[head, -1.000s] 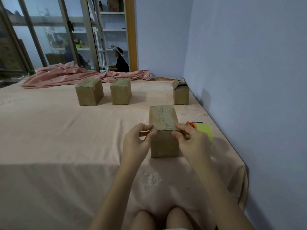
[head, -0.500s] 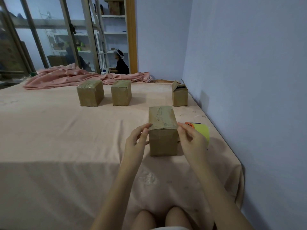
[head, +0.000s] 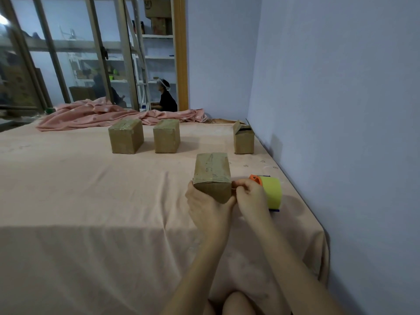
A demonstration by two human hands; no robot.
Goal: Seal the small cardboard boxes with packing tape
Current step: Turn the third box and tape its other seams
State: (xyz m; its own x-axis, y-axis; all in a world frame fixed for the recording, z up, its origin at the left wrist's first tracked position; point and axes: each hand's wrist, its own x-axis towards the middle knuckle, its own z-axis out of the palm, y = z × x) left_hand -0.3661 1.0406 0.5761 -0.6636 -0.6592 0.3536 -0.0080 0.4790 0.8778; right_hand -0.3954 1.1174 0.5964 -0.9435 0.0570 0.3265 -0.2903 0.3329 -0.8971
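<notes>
While hands (head: 227, 201) grip box (head: 212, 176), tape dispenser (head: 270, 192) beside.

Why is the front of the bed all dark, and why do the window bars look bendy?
Head view: a broad shadow darkens the near part of the bedsheet; the far part is brighter. The wide-angle lens bends the window frame. The glass shows glare at top left.

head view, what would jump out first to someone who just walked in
Two hands meet at the near box: the left hand cups its front, the right hand pinches at its right edge. A yellow tape roll lies just right; the far-right box stands open.
</notes>
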